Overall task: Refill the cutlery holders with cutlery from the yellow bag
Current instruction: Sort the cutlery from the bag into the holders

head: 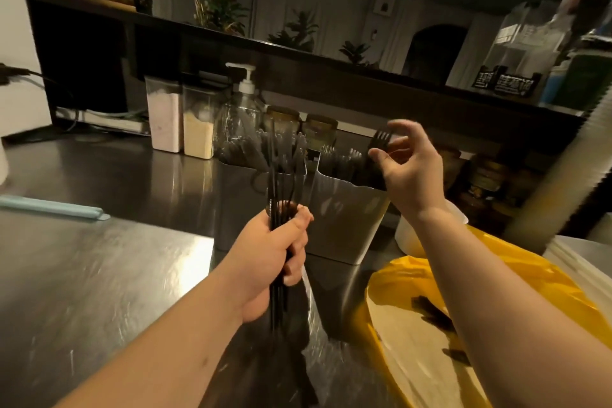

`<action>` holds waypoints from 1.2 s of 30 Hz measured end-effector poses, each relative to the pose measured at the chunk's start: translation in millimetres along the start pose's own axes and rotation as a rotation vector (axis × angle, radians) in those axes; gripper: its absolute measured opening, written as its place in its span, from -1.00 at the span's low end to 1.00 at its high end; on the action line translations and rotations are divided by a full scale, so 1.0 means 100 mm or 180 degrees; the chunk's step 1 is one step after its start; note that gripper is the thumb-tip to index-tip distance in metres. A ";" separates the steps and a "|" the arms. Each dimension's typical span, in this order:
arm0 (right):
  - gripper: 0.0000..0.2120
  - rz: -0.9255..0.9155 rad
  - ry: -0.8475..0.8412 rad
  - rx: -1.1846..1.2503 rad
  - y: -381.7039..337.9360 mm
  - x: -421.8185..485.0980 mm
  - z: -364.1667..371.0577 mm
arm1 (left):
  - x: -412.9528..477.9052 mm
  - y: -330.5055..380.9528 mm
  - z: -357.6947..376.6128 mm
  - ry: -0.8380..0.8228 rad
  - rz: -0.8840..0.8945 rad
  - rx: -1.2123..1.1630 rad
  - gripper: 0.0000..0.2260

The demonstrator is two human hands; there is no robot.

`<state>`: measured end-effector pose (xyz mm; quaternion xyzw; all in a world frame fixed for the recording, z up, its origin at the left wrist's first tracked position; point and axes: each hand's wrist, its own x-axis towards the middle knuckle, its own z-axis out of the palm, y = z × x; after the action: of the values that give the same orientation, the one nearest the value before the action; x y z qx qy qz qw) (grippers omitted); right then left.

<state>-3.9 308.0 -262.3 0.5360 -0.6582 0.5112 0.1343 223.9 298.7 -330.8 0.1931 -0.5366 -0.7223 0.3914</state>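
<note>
While the left hand is wrapped tight round a bundle of black cutlery, holding it straight up over the middle of the bench, the right hand is up above the right holder. The fingers of the right hand are spread and bent a little. A black fork stands between the thumb and the first finger. I cannot tell if this hand has hold of the fork or is only next to it (the picture is blurry there). The fork's handle goes down into the right holder, where other dark forks stand.

The left holder stands just beside the right one. Both are grey and sit toward the far edge of the bench. The left holder is full of dark cutlery too, and the tips of the bundle show in front of it.

The yellow bag lies open at the right edge of the bench, under the right arm. A few black pieces lie inside it on something pale.

Behind the holders, by the far edge, stand a pump bottle and two clear tubs, one with pinkish powder and one with yellow. A long blue strip lies by the left edge.
</note>
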 end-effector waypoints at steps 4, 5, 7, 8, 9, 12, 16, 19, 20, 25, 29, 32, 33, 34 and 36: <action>-0.70 -0.0547 -0.0175 -0.1211 0.10 -0.18 0.08 | -0.01 -0.04 0.02 -0.0217 -0.0206 -0.0103 -0.82; -0.65 -0.0544 -0.0235 -0.1401 0.09 -0.22 0.08 | -0.02 -0.04 0.03 -0.0316 -0.0272 -0.0171 -0.82; -0.51 -0.0524 -0.0244 -0.1405 0.06 -0.26 0.05 | -0.05 -0.03 0.04 -0.0519 -0.0356 -0.0307 -0.83; -0.45 -0.0526 -0.0252 -0.1267 0.05 -0.26 0.04 | -0.07 -0.02 0.03 -0.0600 -0.0377 -0.0375 -0.84; -0.41 -0.0494 -0.0326 -0.1156 0.00 -0.26 0.02 | -0.07 -0.01 0.03 -0.0656 -0.0386 -0.0433 -0.85; -0.48 -0.0180 -0.0913 -0.1098 -0.13 -0.29 -0.01 | -0.08 0.00 0.02 -0.0711 -0.0425 -0.0584 -0.82; -0.52 -0.0132 -0.1017 -0.1045 -0.20 -0.40 -0.05 | -0.11 0.00 0.03 -0.0609 -0.0471 -0.0488 -0.79; -0.64 -0.0432 -0.0190 -0.0590 -0.38 -0.59 -0.09 | -0.14 -0.01 0.09 -0.0296 -0.0500 -0.0212 -0.79; -0.69 -0.0357 -0.0226 -0.0304 -0.46 -0.67 -0.10 | -0.15 -0.02 0.11 -0.0213 -0.0484 -0.0148 -0.78; -0.80 0.1010 -0.1545 0.1295 -0.70 -1.04 -0.04 | -0.19 -0.03 0.21 -0.0126 -0.0315 0.0545 -0.78; -0.89 0.1591 -0.1488 0.1976 -0.59 -1.07 -0.10 | -0.21 -0.05 0.24 -0.0235 -0.0251 0.0817 -0.90; -0.86 0.1921 -0.1568 0.2325 -0.51 -1.04 -0.17 | -0.23 -0.04 0.29 -0.0332 -0.0329 0.0619 -0.84; -0.88 0.1993 -0.1544 0.2418 -0.49 -1.02 -0.18 | -0.23 -0.04 0.29 -0.0349 -0.0384 0.0581 -0.80; -0.92 0.2023 -0.1488 0.2493 -0.47 -0.99 -0.18 | -0.24 -0.04 0.30 -0.0357 -0.0440 0.0620 -0.77; -0.92 0.1913 -0.1301 0.2414 -0.46 -0.90 -0.21 | -0.23 -0.06 0.29 -0.0366 -0.0506 0.0763 -0.81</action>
<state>62.2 381.1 -293.7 0.4234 -0.5644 0.6145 -0.3530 215.7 334.7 -329.9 0.2386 -0.6235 -0.6916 0.2757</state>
